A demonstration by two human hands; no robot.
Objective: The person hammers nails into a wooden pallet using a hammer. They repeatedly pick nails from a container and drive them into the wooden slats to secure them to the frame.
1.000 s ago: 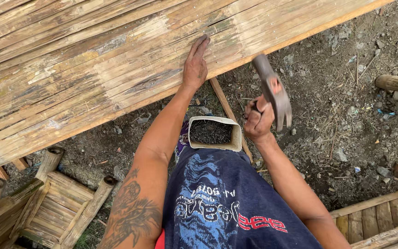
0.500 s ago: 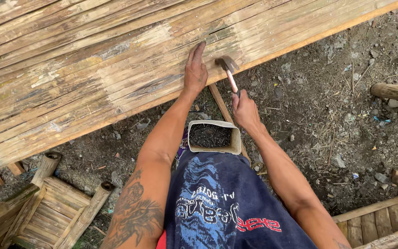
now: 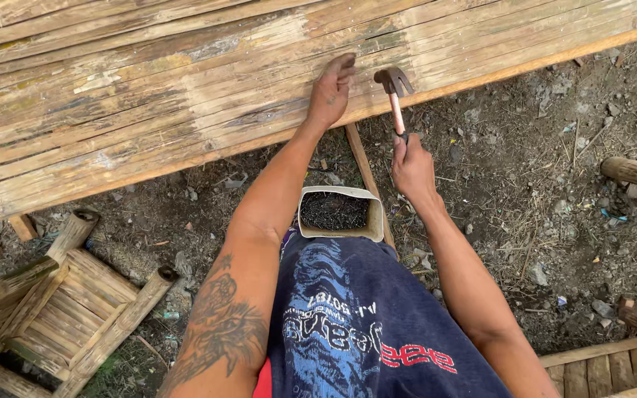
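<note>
Meanwhile left hand presses flat on bamboo panel; right hand grips hammer above white nail carton.

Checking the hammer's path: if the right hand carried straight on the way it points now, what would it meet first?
The right hand points its hammer up at the flattened bamboo panel; the head probably meets that first, just right of the left hand.
</note>
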